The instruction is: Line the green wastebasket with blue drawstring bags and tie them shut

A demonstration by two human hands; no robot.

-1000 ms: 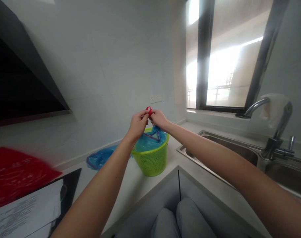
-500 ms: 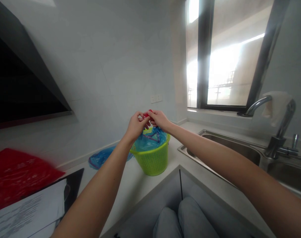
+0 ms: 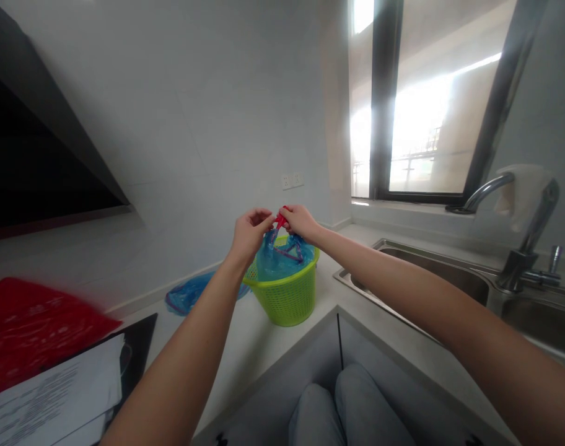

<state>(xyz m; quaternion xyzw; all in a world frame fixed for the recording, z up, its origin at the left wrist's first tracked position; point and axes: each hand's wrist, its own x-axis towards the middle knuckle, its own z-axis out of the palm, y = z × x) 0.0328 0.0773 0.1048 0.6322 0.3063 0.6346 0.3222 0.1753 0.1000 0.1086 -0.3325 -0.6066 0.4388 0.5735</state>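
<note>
Red drawstring now sits lower than before, pinched tight by left hand and right hand, above the blue bag at the green basket's 12 o'clock.

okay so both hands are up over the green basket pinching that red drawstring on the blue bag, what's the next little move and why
Probably pull the red drawstring ends apart to tighten it: left hand and right hand pinch it together above the green basket, and the blue bag mouth below looks gathered.
</note>
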